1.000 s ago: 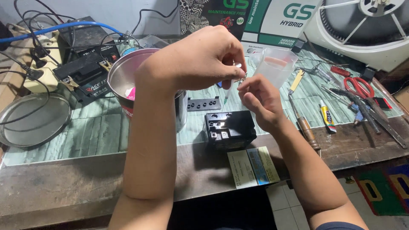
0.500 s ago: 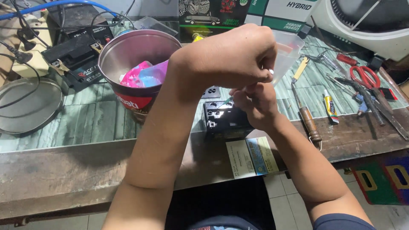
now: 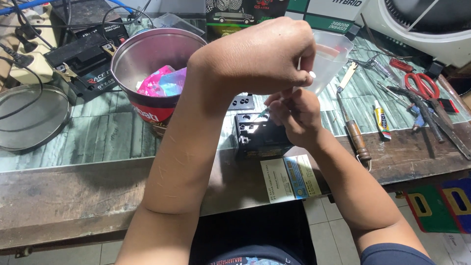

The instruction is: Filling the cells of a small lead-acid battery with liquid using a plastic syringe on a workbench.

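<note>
Funnel (image 3: 327, 59), clear plastic, pinched in left hand (image 3: 265, 56), hangs just above right hand (image 3: 294, 115), closed on thin tube over unfilled black battery (image 3: 260, 137).

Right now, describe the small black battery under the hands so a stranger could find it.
Start at the big metal bucket on the green bench top. Just right of it, below both hands, sits the small black battery. Unlike the wired battery at far left, nothing is clipped to it.
</note>
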